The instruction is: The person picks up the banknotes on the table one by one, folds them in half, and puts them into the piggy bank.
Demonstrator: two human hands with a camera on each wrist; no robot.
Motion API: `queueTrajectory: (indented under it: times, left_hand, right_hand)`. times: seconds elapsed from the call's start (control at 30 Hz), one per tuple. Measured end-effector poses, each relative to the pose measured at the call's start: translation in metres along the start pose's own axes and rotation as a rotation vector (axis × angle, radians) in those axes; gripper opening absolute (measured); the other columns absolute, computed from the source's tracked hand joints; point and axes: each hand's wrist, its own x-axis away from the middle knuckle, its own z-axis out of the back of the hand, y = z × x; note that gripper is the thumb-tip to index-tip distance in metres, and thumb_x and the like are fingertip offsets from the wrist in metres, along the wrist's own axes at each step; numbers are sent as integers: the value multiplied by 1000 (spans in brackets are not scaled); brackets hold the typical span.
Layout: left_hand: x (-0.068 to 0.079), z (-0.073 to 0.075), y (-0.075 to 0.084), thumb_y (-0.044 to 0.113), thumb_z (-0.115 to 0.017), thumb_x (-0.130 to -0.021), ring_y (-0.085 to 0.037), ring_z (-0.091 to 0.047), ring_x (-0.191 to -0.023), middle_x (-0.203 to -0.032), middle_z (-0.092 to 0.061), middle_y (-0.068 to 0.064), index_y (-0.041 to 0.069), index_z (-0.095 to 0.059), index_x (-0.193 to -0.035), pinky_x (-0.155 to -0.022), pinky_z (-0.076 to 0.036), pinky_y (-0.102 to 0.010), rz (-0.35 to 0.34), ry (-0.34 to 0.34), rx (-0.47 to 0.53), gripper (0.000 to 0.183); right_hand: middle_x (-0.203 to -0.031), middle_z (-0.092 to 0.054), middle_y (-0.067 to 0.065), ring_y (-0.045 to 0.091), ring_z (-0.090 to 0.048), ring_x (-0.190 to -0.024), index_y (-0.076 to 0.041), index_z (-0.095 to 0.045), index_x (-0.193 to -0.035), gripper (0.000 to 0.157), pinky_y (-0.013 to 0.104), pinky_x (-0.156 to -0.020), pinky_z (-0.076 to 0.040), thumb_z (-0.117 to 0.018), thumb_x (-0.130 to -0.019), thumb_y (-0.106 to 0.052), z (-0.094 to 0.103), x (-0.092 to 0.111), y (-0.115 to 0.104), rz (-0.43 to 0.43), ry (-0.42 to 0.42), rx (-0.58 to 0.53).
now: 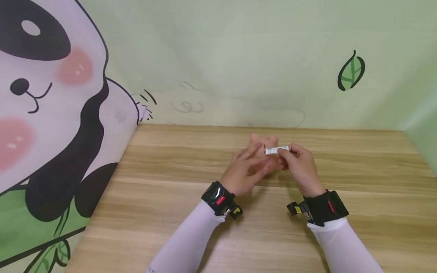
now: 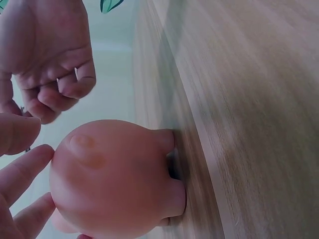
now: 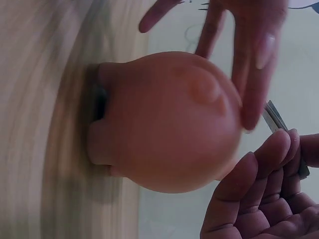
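A round pink piggy bank [image 1: 272,141] stands upright on its short legs on the table. In the left wrist view, the piggy bank [image 2: 117,174] shows its smooth rear with a curled tail. My left hand [image 1: 243,170] rests on its left side and top, fingers spread and fairly straight. Between thumb and fingers, my right hand [image 1: 302,167] pinches a folded banknote [image 1: 273,150], a pale narrow strip with printed marks. The strip's left end lies right beside the dark slot [image 1: 264,148] on the pig's back. Layered edges of the banknote [image 3: 274,117] show in the right wrist view.
The wooden table [image 1: 164,212] ends at a pale green wall [image 1: 239,68] close behind the piggy bank. A large panda picture [image 1: 51,76] covers the left side. Both wrists wear black straps, the left strap [image 1: 218,198] and the right strap [image 1: 326,208], with small cameras.
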Motion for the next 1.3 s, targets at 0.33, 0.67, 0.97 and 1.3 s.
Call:
queueTrajectory:
  times: [0.33,0.67,0.97,1.3]
  left_hand:
    - [-3,-1,1,39,-60,-105,-32,-24,-159,-173,-23,6,33,-57,-147,-130,-20,-50,-27,-22,-29,43]
    - [-3,-1,0,42,-58,-105,-29,-24,-159,-173,-21,10,36,-56,-148,-131,-18,-49,-14,-18,-33,43]
    - [-3,-1,-3,40,-60,-104,-27,-23,-160,-172,-23,11,31,-59,-146,-131,-18,-49,-18,-10,-39,42]
    - [0,1,-2,37,-57,-106,-22,-24,-160,-173,-23,6,23,-66,-139,-131,-16,-48,-53,-16,-38,37]
  right_hand:
    - [-67,-58,-10,5,-56,-66,0,-58,-85,25,20,-61,-53,-65,-99,-19,-3,-13,0,5,62,96]
    - [-64,-53,-9,11,-47,-65,-5,-62,-77,18,21,-50,-35,-67,-90,-17,-17,-24,-6,101,169,265]
    - [-71,-63,0,16,-57,-69,-7,-64,-80,18,23,-55,-44,-66,-92,-21,-27,-32,-4,162,154,385]
    - [-73,-59,4,18,-53,-71,-8,-61,-79,22,25,-58,-40,-70,-93,-22,-31,-31,1,240,131,492]
